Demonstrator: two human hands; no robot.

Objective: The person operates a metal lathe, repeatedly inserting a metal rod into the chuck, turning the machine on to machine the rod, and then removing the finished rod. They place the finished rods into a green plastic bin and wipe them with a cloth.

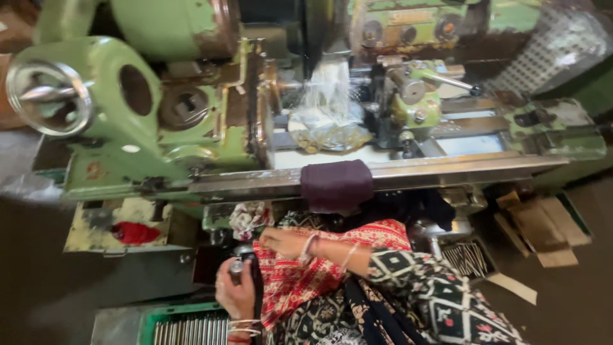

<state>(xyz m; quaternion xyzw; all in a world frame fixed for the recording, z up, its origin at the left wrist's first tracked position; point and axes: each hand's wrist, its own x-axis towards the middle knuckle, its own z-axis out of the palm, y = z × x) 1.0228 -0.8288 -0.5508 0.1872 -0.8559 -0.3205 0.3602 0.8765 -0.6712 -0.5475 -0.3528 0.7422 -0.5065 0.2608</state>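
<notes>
At the green lathe, one small metal part in hand, coolant running.

The big green machine (pixel 147 121) fills the view, its handwheel (pixel 48 96) far left, and white coolant (pixel 327 86) pours down near the chuck onto the bed. A dark purple cloth (pixel 336 184) hangs over the front rail. Low down, a green crate (pixel 185 327) holds a row of grey metal rods. Above that crate the left hand (pixel 236 291) is curled tight round a short metal piece (pixel 237 267). The right hand (pixel 281 241) rests loosely closed on the red patterned cloth (pixel 306 275) at the lap, gripping nothing that I can make out. It reads as the handling step between crate and machine; any placing at the machine would want a steady grip on the piece.
</notes>
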